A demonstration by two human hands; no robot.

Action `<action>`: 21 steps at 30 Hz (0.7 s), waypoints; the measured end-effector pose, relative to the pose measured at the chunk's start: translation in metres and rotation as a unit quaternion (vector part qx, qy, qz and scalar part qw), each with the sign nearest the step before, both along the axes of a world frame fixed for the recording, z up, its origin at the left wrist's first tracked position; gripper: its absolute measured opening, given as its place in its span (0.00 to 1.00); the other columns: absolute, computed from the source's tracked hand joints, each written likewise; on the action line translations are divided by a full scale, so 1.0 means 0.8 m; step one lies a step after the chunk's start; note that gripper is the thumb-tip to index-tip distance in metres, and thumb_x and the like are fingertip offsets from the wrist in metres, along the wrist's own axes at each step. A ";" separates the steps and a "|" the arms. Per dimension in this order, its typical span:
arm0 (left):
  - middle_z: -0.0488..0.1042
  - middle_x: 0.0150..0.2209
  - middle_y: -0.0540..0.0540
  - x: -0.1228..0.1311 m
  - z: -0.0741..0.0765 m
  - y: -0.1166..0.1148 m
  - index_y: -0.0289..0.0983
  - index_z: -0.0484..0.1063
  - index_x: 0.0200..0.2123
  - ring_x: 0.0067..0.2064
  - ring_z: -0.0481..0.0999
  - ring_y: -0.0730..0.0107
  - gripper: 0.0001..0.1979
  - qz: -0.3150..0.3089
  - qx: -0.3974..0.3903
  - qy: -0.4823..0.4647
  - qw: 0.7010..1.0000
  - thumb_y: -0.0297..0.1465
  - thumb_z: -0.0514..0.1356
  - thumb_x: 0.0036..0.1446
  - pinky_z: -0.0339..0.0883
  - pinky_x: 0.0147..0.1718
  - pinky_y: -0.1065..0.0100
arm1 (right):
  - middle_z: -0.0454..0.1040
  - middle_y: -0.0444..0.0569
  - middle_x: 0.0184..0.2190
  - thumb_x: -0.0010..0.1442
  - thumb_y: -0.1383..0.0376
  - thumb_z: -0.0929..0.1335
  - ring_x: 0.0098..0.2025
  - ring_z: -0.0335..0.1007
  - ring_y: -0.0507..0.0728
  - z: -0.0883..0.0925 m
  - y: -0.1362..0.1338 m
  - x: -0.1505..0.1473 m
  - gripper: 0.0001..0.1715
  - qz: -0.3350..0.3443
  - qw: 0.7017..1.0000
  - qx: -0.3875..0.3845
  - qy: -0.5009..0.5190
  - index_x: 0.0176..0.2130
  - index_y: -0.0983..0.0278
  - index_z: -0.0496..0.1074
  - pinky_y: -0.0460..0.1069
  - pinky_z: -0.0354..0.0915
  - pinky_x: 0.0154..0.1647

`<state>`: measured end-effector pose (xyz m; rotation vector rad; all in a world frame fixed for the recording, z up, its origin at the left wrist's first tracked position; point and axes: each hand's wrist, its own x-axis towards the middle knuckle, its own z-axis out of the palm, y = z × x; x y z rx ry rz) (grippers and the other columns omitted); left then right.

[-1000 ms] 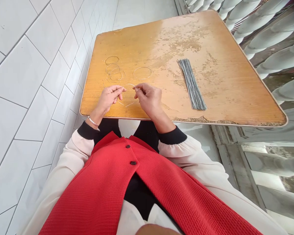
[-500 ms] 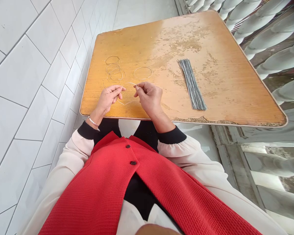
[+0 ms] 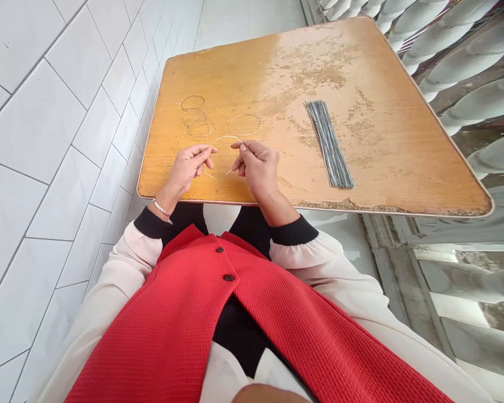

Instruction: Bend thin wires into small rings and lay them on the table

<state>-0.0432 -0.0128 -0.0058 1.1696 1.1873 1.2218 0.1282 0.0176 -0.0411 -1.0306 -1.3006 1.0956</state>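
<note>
A thin, pale metal wire (image 3: 227,137) arches between my two hands above the near edge of the table. My left hand (image 3: 190,165) pinches it on one side with thumb and forefinger. On the other side my right hand (image 3: 257,163) grips the same wire between thumb and fingers. Both wire tips poke out below the hands and stand apart from each other. Just beyond my left hand, several thin wire rings (image 3: 197,124) lie overlapping on the tabletop. A separate wire ring (image 3: 245,125) rests behind my right hand.
A bundle of straight grey wires (image 3: 330,145) lies on the right part of the wooden table (image 3: 386,112), whose near edge is chipped. A white tiled wall (image 3: 67,151) runs along the left. White balusters (image 3: 462,84) stand at the right.
The wire between my hands has turned so that its arc now bows upward, with its tips drawn apart below. My right hand has shifted slightly to the right; my left has barely moved.
</note>
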 end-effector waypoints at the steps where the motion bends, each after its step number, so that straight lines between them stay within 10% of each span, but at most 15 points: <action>1: 0.75 0.24 0.52 -0.001 0.001 -0.001 0.37 0.79 0.38 0.18 0.59 0.87 0.05 0.013 -0.004 0.000 1.000 0.31 0.64 0.64 0.52 0.20 0.78 | 0.67 0.40 0.15 0.64 0.48 0.70 0.15 0.58 0.48 -0.001 0.000 0.000 0.21 0.001 1.000 -0.002 0.000 0.35 0.62 0.76 0.45 0.56 0.19; 7: 0.81 0.40 0.48 -0.020 0.000 -0.006 0.40 0.80 0.47 0.24 0.70 0.84 0.14 -0.012 0.030 0.053 0.998 0.22 0.65 0.57 0.65 0.27 0.77 | 0.68 0.38 0.16 0.62 0.51 0.72 0.16 0.59 0.49 -0.007 0.003 0.002 0.17 0.002 1.000 -0.016 0.001 0.44 0.60 0.77 0.46 0.59 0.20; 21: 0.82 0.36 0.45 -0.031 0.000 -0.019 0.34 0.77 0.50 0.28 0.77 0.78 0.21 -0.141 0.034 0.062 0.987 0.25 0.68 0.50 0.61 0.23 0.75 | 0.70 0.40 0.18 0.63 0.46 0.69 0.15 0.55 0.46 -0.007 0.001 -0.003 0.20 -0.003 1.000 0.001 0.017 0.37 0.60 0.76 0.45 0.56 0.17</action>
